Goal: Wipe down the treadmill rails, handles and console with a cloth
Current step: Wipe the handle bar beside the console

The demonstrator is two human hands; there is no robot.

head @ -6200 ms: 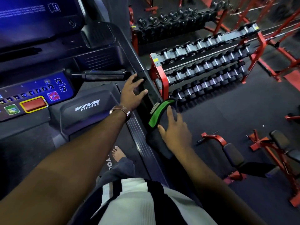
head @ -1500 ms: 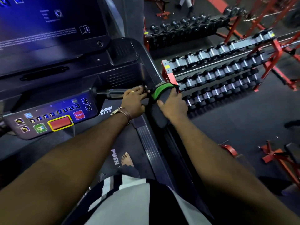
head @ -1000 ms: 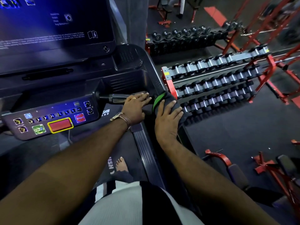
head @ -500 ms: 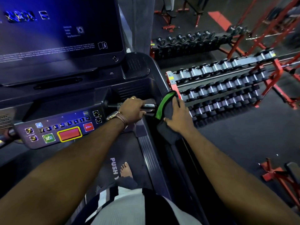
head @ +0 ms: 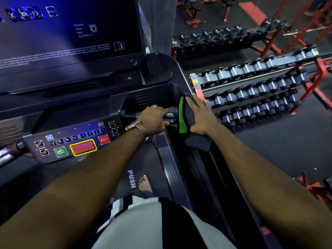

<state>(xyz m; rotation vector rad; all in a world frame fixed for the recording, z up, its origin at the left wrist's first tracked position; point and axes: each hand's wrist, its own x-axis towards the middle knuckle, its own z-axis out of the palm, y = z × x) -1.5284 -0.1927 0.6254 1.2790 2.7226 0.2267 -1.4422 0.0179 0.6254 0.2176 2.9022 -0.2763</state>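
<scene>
I stand on a treadmill facing its console (head: 75,141) and big dark screen (head: 68,38). My left hand (head: 154,119) is wrapped around the short black-and-chrome handle (head: 129,114) that juts from the console's right side. My right hand (head: 201,115) presses a dark cloth with a green stripe (head: 183,119) flat against the right side rail (head: 203,159), where the rail meets the console. The cloth's lower end hangs off the rail below my palm.
A red-framed rack of dumbbells (head: 251,97) stands close on the right of the treadmill, with a second rack (head: 215,36) behind it. Red bench frames (head: 312,187) sit on the dark floor at lower right. My bare foot (head: 145,184) rests on the belt.
The cloth and my right hand slid back and forth on the rail near the console and now sit at its top end. My left hand went from resting flat to closed on the handle.
</scene>
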